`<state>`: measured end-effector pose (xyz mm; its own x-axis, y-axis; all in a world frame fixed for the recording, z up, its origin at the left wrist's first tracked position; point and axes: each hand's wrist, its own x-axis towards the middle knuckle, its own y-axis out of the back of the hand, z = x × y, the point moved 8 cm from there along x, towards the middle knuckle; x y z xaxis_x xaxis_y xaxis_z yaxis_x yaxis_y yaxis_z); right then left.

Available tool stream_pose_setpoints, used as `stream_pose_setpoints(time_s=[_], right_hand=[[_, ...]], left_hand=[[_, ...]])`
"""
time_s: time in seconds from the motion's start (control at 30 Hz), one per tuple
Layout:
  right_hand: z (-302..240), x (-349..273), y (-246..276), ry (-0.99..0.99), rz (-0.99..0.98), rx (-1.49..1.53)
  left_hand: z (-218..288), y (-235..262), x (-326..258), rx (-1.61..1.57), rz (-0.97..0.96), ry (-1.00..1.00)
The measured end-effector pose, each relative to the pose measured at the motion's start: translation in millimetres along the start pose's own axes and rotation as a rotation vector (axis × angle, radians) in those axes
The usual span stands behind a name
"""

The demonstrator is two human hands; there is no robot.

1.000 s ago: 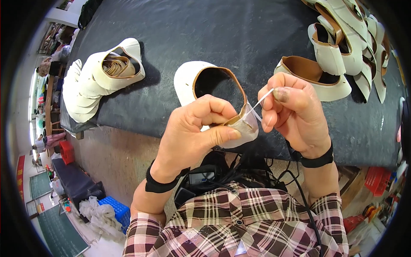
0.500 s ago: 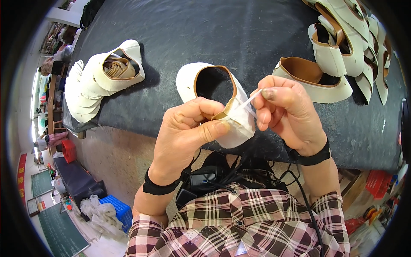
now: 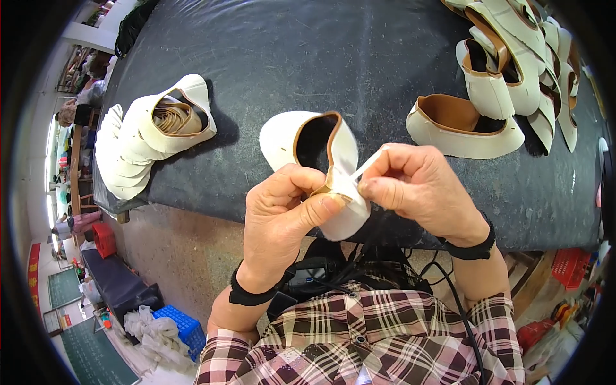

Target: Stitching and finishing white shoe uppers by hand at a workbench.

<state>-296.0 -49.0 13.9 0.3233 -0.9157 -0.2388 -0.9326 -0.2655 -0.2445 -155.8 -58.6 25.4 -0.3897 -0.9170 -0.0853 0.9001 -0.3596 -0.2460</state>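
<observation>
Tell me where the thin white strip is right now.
In the head view, the thin white strip sits near centre, pinched by the right hand and running down to the heel of the white shoe upper that the left hand grips.

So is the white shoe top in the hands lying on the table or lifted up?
Lifted up: the white leather shoe upper with tan lining is pinched between the left hand and right hand, above the dark table's edge.

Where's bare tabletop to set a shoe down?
Free: the dark table stretch between the left shoe stack and the single upper, beyond the held upper. Crowded: the right pile and the left edge.
</observation>
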Motion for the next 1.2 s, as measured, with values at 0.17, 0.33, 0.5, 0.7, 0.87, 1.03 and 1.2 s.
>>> stream_pose_setpoints(time_s=[0.17,0.33,0.5,0.7,0.87,1.03,1.2], right_hand=[[-3,-3,7,-0.065,0.106,0.025],[-19,-15,5,-0.009,0.252,0.124],[-31,-27,-7,0.073,0.349,0.204],[-19,-34,-23,0.108,0.406,0.313],[-12,-33,-28,0.13,0.438,0.315],[-10,-33,-29,0.116,0.438,0.313],[-8,-32,-20,0.079,0.419,0.088]], left_hand=[[5,2,1,0.129,0.015,-0.113],[10,1,7,0.216,0.048,-0.202],[10,-7,12,0.332,0.062,-0.279],[10,-12,15,0.366,0.093,-0.432],[15,-15,11,0.413,0.091,-0.653],[21,-24,8,0.465,0.026,-0.875],[31,-33,11,0.67,-0.08,-0.931]])
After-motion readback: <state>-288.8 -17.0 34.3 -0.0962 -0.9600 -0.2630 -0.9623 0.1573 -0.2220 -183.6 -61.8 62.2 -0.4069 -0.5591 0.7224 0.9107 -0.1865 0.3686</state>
